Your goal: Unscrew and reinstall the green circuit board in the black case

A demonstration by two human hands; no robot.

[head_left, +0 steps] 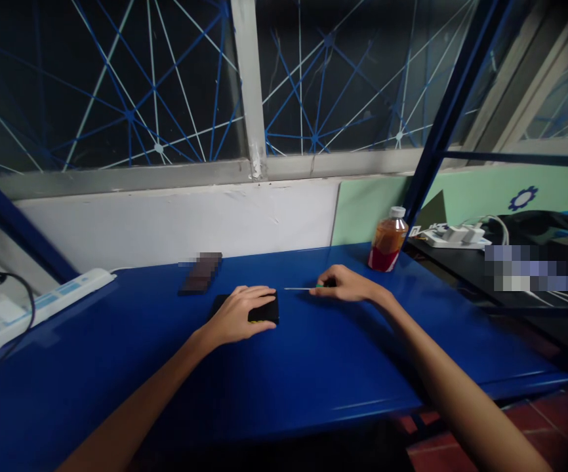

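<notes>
My left hand (241, 313) lies on top of a flat black device (267, 309) in the middle of the blue table (313, 367), with its fingers curled over the far edge. My right hand (345, 284) is closed round the green handle of a small screwdriver (301, 288). The thin metal shaft points left, toward the black device, and lies low over the table.
A blurred dark flat object (200, 272) lies behind the device. A bottle of orange liquid with a red label (387, 241) stands at the back right. A white power strip (38, 305) with a black cable sits at the left. Chargers and cables (456, 234) lie on a dark surface at right.
</notes>
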